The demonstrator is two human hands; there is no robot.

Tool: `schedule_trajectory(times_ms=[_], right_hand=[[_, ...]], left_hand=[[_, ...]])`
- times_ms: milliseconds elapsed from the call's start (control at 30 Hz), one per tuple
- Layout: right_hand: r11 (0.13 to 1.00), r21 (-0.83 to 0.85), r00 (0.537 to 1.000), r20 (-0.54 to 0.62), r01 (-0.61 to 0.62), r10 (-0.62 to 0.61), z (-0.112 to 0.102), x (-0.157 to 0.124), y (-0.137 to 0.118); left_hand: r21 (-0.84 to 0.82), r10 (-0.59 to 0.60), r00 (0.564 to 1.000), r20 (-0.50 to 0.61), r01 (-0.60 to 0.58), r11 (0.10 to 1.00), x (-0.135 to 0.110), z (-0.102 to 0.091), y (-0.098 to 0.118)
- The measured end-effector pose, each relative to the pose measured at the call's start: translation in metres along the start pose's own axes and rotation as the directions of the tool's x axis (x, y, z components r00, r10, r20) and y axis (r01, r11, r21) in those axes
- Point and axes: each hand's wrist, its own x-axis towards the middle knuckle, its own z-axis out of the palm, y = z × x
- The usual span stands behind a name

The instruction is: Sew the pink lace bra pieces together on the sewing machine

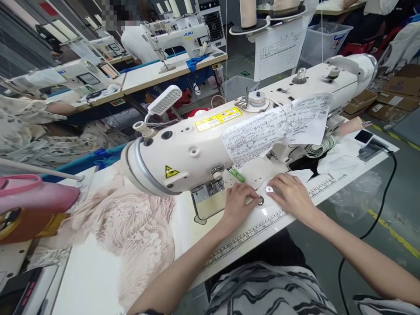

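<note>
My left hand (240,202) is closed, thumb and fingertips pinching a small dark round metal piece that looks like a bobbin case (261,201). Just right of it, my right hand (291,195) pinches a small silver disc with a centre hole, which looks like a bobbin (268,189). The two pieces are close together but apart, above the table edge marked with a printed ruler (252,229). Behind my hands is the white sewing machine (183,153), its presser foot area (213,186) left of my left hand. Green-handled thread snips (236,174) lie under the machine arm.
Pale pink lace fabric (141,232) is heaped on the table at left, near a pink container (39,192). A handwritten paper (256,133) hangs on the machine. At the right edge lie a phone (363,137) and a black cable (392,175). A co-worker (136,41) sits beyond.
</note>
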Motion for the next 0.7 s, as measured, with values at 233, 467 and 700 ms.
schedule_trajectory(times_ms=[233,467,700], right_hand=[[0.834,0.512,0.969,-0.015,-0.206,0.249,-0.024,-0.007,0.013],[0.170,0.964,0.929,0.137,-0.205,0.343,-0.041,-0.009,-0.007],[-0.113,0.986,0.944,0.151,-0.122,0.292,-0.046,-0.022,-0.024]], left_hand=[[0.030,0.000,1.000,0.020,-0.001,1.000,0.002,-0.003,0.000],[0.122,0.062,0.998,-0.014,-0.060,0.991,-0.002,-0.007,0.008],[0.277,0.259,0.966,-0.011,-0.246,0.929,-0.047,-0.033,0.047]])
